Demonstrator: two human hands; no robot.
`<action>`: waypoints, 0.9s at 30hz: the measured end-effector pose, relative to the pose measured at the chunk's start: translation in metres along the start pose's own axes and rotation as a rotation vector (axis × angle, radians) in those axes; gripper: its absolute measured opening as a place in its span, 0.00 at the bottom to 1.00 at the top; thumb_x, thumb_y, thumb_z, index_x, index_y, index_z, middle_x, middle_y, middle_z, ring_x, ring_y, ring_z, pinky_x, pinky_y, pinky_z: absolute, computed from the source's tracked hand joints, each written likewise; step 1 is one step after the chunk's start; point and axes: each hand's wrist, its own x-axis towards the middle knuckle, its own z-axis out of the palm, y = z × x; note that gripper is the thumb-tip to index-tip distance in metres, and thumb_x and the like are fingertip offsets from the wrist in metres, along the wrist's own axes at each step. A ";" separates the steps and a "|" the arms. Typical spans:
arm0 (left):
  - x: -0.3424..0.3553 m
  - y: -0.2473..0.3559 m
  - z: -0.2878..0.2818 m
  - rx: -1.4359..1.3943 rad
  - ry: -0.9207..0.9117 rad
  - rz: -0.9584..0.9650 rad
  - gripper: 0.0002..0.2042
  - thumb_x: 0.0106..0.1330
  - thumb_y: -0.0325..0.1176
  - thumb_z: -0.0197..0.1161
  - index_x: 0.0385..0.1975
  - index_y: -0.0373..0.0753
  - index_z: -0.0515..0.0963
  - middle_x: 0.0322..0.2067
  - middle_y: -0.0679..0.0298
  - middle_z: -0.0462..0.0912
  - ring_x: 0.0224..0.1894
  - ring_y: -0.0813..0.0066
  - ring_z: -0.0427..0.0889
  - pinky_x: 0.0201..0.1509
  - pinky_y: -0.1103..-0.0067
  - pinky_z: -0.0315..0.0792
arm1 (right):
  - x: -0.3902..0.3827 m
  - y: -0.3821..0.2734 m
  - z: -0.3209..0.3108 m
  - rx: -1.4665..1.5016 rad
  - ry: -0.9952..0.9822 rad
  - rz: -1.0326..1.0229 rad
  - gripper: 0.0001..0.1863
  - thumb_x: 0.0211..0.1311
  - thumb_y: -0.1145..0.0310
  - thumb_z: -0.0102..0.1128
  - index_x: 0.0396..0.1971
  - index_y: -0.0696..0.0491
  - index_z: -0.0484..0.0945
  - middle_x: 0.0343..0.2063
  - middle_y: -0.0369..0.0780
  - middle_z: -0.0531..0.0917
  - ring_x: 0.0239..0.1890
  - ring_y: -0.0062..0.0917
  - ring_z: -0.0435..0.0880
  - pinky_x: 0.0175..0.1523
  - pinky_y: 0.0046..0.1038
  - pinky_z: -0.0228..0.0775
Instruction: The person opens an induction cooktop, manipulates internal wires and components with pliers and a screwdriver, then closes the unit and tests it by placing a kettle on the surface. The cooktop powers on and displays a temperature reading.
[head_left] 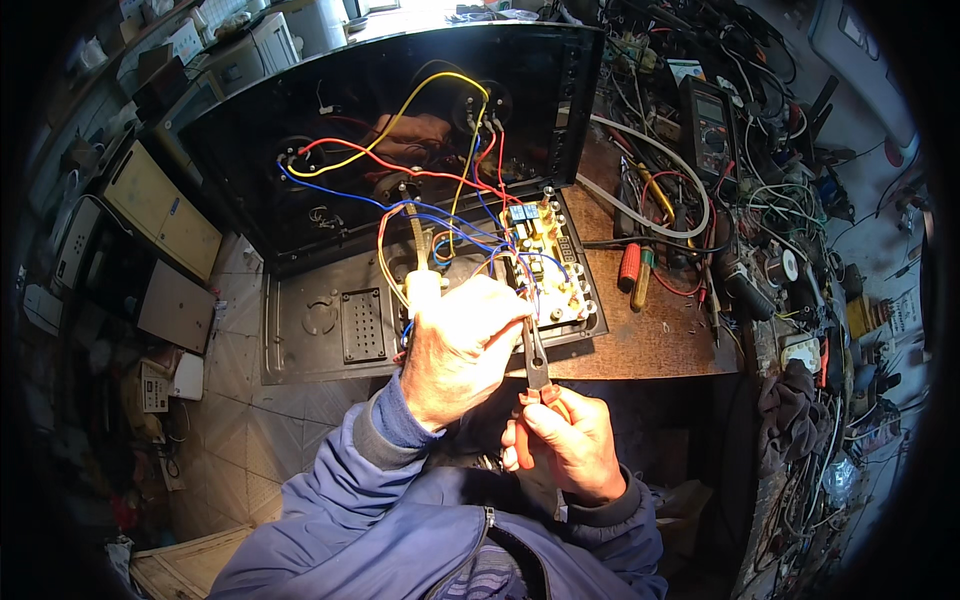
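My left hand [455,350] is closed, its fingertips pinching a thin wire beside the jaws of the pliers [537,365]. My right hand [565,445] grips the pliers’ red handles just below. Beyond both hands, red, blue and yellow wires [420,215] run between a circuit board [545,265] and the terminals on an upright black appliance panel [330,90]. The board rests on a metal appliance base [300,360]. A cream cylindrical piece [424,284] is partly hidden behind my left hand.
A wooden bench [660,345] carries screwdrivers [632,270] with red and yellow handles. A multimeter [708,125] and heaps of cables [790,220] crowd the right side. Cream and grey cabinets [165,205] stand at the left above a tiled floor [235,420].
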 end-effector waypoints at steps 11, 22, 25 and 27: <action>0.000 -0.002 0.002 -0.072 0.017 -0.012 0.07 0.55 0.22 0.68 0.32 0.40 0.84 0.29 0.64 0.84 0.31 0.67 0.82 0.43 0.72 0.64 | 0.001 -0.003 0.001 0.021 -0.018 0.020 0.10 0.75 0.72 0.53 0.44 0.66 0.75 0.25 0.44 0.81 0.25 0.24 0.81 0.42 0.33 0.82; 0.004 -0.001 0.000 -0.078 0.004 -0.002 0.07 0.55 0.20 0.67 0.34 0.37 0.83 0.30 0.60 0.84 0.33 0.63 0.84 0.39 0.73 0.73 | 0.004 -0.006 -0.002 0.084 -0.090 0.036 0.11 0.76 0.72 0.52 0.47 0.66 0.73 0.27 0.46 0.81 0.27 0.25 0.83 0.48 0.36 0.83; 0.001 -0.002 0.002 -0.126 0.011 -0.029 0.08 0.55 0.20 0.67 0.34 0.37 0.83 0.31 0.60 0.84 0.33 0.63 0.84 0.39 0.73 0.73 | 0.004 -0.005 -0.004 0.069 -0.086 0.051 0.12 0.76 0.71 0.52 0.46 0.67 0.73 0.28 0.49 0.82 0.28 0.29 0.84 0.48 0.39 0.83; 0.002 -0.001 0.000 -0.111 0.001 -0.013 0.08 0.55 0.20 0.67 0.34 0.37 0.83 0.31 0.60 0.84 0.34 0.63 0.84 0.39 0.74 0.73 | 0.003 -0.005 -0.004 0.055 -0.066 0.066 0.13 0.75 0.71 0.53 0.45 0.68 0.74 0.29 0.50 0.83 0.28 0.31 0.85 0.46 0.40 0.84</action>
